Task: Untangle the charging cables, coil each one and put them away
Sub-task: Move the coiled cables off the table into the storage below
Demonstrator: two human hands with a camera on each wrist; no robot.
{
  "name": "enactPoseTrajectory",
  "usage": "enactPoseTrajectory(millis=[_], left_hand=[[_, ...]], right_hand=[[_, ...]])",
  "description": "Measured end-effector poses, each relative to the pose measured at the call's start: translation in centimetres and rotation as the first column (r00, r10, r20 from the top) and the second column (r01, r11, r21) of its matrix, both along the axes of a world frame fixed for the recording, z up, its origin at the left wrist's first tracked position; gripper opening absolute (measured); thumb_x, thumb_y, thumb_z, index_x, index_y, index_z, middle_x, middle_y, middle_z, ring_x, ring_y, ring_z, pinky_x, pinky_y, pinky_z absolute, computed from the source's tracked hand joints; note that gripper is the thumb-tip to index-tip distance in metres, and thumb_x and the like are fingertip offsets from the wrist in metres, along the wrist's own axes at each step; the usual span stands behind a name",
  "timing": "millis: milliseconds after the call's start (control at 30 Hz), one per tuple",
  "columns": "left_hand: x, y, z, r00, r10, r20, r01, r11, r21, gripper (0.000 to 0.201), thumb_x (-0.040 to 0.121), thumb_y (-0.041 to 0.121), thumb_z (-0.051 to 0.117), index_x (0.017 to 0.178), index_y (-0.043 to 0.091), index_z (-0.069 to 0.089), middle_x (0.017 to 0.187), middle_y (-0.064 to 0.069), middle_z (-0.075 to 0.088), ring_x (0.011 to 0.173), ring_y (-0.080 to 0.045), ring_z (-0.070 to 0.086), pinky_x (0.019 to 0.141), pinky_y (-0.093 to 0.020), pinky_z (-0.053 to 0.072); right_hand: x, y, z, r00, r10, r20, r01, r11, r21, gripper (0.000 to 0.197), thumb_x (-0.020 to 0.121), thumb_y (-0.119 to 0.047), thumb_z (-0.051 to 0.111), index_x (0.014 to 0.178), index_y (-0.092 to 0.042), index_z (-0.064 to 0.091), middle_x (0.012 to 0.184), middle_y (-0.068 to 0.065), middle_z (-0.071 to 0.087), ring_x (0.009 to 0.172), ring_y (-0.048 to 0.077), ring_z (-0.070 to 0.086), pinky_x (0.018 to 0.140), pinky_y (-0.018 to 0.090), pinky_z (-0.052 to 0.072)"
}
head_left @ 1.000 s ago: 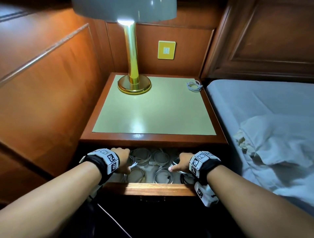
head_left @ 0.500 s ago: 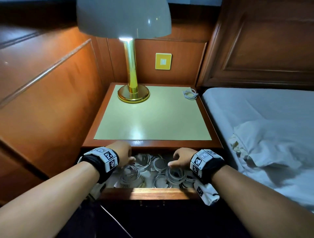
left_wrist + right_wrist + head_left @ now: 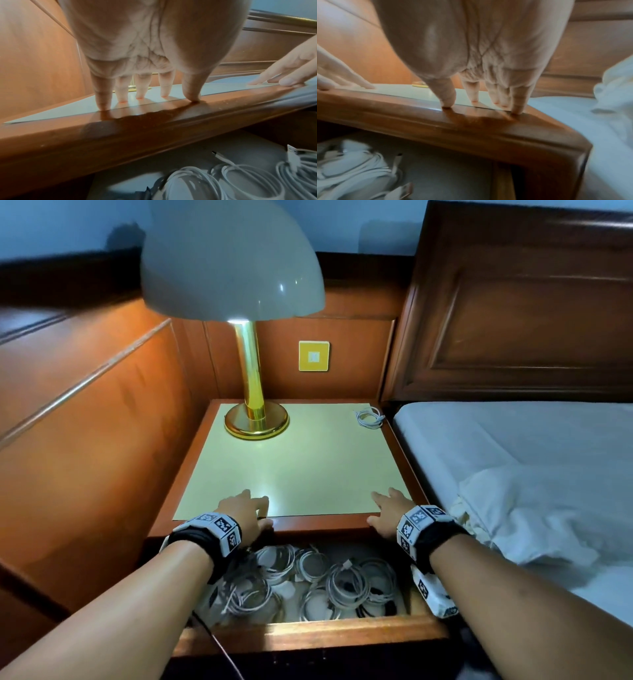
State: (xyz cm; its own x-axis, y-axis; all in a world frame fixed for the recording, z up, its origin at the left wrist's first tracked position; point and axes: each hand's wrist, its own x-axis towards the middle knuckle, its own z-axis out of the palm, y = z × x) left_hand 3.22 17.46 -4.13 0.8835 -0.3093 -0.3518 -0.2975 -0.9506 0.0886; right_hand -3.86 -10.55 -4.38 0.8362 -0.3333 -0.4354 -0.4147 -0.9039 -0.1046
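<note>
My left hand (image 3: pixel 244 512) and right hand (image 3: pixel 388 513) flat, fingers splayed on nightstand (image 3: pixel 308 467) front edge, grasping nothing. Coiled cables (image 3: pixel 346 580) stowed in open drawer (image 3: pixel 308 633) below; 1 cable (image 3: pixel 369 418) waiting at back corner, likely next.

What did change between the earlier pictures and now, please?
Both hands came up out of the drawer, empty. The left hand and right hand now rest with straight fingers on the nightstand's front edge. The coiled cables stayed in the open drawer; lamp and the one cable on top are unmoved.
</note>
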Motion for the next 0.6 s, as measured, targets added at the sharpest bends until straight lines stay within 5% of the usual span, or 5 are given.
enactPoseTrajectory(millis=[133,233,300,433,600], left_hand=[[1.5,-1.7,0.2,0.998,0.056,-0.03,-0.056,0.998,0.009,0.048,0.093,0.056,0.055,0.132,0.03,0.05,0.135,-0.009,0.045,0.12,-0.035,0.051,0.102,-0.043,0.045],[3.2,-2.8,0.7,0.993,0.069,-0.093,-0.064,0.996,0.059,0.073,0.081,0.07,0.062,0.139,0.03,0.044,0.14,-0.008,0.042,0.123,-0.035,0.05,0.103,-0.046,0.045],[4.5,-3.5,1.1,0.99,0.056,-0.127,-0.042,0.993,0.112,0.092,0.073,0.079,0.063,0.147,0.029,0.038,0.147,-0.01,0.038,0.128,-0.035,0.049,0.105,-0.047,0.044],[6.5,-5.5,2.4,0.989,0.044,-0.138,-0.025,0.99,0.14,0.107,0.067,0.081,0.067,0.151,0.024,0.033,0.15,-0.012,0.041,0.132,-0.031,0.048,0.104,-0.044,0.045],[10.5,-7.4,2.8,0.987,0.06,-0.149,-0.034,0.985,0.169,0.107,0.069,0.075,0.071,0.153,0.021,0.032,0.146,-0.008,0.049,0.129,-0.029,0.05,0.097,-0.038,0.046]], right_hand=[[3.1,-0.9,-0.2,1.0,-0.018,-0.001,0.018,1.0,-0.01,0.068,0.09,-0.035,0.066,0.149,-0.015,0.038,0.154,0.02,0.032,0.138,0.039,0.037,0.112,0.045,0.037],[5.4,-0.9,0.7,0.994,0.039,-0.1,-0.051,0.992,-0.113,0.088,0.07,-0.07,0.072,0.136,-0.016,0.052,0.148,0.017,0.04,0.137,0.035,0.04,0.106,0.05,0.043],[6.6,-1.1,0.9,0.989,0.037,-0.143,-0.059,0.986,-0.156,0.101,0.067,-0.081,0.065,0.143,-0.017,0.044,0.151,0.017,0.03,0.139,0.034,0.037,0.108,0.051,0.041],[9.2,-2.6,0.9,0.986,-0.004,-0.168,-0.026,0.984,-0.175,0.128,0.064,-0.09,0.057,0.159,-0.024,0.001,0.163,0.02,-0.002,0.148,0.045,0.018,0.116,0.057,0.028],[13.4,-4.2,1.2,0.992,-0.016,-0.124,0.006,0.997,-0.083,0.147,0.055,-0.083,0.073,0.157,-0.018,-0.011,0.164,0.014,0.016,0.146,0.036,0.029,0.113,0.05,0.031]])
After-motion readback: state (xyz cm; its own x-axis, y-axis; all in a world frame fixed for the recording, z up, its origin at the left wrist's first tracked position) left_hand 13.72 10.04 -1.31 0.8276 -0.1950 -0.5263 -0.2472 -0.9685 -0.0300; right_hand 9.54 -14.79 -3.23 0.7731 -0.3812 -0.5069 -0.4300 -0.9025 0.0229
